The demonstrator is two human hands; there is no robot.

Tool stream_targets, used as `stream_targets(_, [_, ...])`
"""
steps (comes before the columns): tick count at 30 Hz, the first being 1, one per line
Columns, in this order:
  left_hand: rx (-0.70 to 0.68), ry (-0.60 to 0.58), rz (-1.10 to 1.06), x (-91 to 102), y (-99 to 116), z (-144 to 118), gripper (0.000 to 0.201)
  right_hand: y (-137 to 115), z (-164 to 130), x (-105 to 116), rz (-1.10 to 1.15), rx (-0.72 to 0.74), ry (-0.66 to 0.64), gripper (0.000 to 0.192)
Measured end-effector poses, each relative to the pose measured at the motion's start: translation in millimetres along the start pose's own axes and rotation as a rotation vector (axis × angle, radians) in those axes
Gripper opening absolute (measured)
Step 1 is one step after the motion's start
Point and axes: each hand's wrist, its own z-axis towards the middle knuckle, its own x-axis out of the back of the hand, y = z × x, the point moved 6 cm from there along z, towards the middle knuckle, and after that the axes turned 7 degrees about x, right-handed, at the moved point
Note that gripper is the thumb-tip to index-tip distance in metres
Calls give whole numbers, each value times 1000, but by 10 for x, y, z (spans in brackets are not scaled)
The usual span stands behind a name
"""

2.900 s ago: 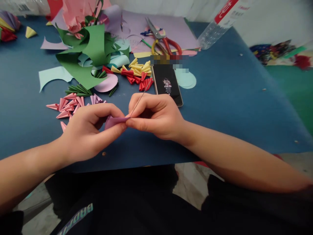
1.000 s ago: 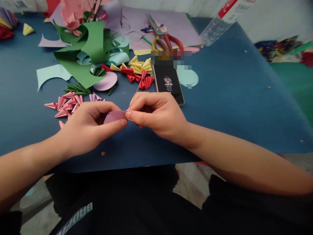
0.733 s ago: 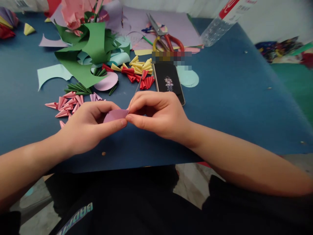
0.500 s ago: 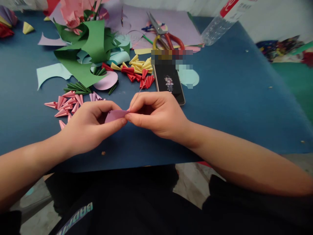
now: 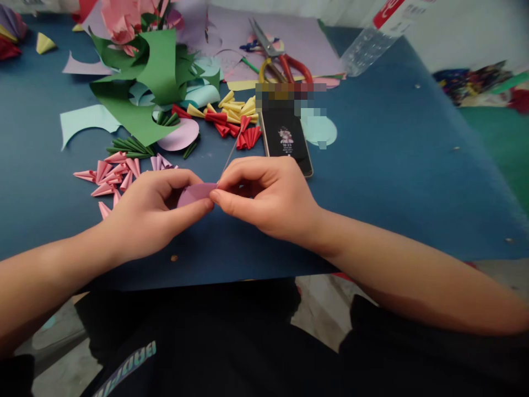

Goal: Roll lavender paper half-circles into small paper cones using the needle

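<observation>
Between my hands is a curved piece of purple paper [image 5: 195, 193], low over the front of the blue table. My left hand [image 5: 159, 212] is closed on its left side, thumb in front and fingers behind. The thumb and forefinger of my right hand [image 5: 264, 196] pinch the paper's right end. A thin stick or needle [image 5: 231, 154] rises at a slant from the right fingertips; its lower end is hidden. Just beyond my left hand lie pink paper cones [image 5: 111, 179] and a few purple paper cones [image 5: 162, 163].
Further back are green paper scraps [image 5: 161, 66], dark green rolled cones [image 5: 130, 147], red cones [image 5: 248, 135], yellow cones [image 5: 233, 107] and a purple paper disc [image 5: 179, 135]. A phone [image 5: 287, 138], scissors [image 5: 281, 58] and a plastic bottle [image 5: 367, 49] are towards the back right.
Both hands stay almost in place on the purple paper. The thin stick leans a little differently, its upper end slightly lower and further left.
</observation>
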Motion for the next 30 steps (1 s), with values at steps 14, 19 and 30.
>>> stream_targets(14, [21,35,63,19,-39,25,33,62,5,-23,-16,6,-30,9])
stream_targets(19, [-17,69,85,43,-20,20,32,56,8,-32,-2,64,-22,11])
stream_targets(30, [-17,85,116,41,8,-4,35,91,15,-36,89,31,-20,15])
